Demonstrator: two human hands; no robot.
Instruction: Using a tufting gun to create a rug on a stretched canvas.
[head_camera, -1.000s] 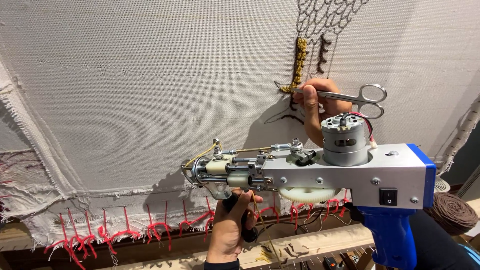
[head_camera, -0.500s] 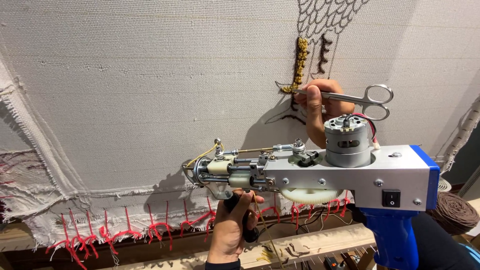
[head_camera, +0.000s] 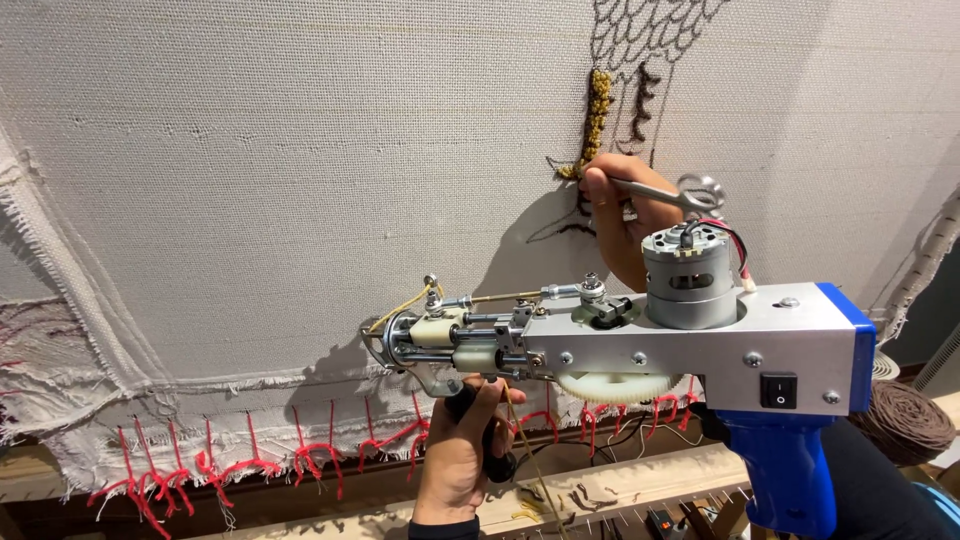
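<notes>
Steel scissors gripped, right hand; left hand grips tufting gun handle

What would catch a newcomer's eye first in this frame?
A silver and blue tufting gun fills the lower middle, held up by its front handle in the left hand. Above it, the right hand holds scissors against the stretched pale cloth, at the foot of a short mustard-yellow tufted line. Red yarn stitches run along the cloth's frayed bottom edge.
</notes>
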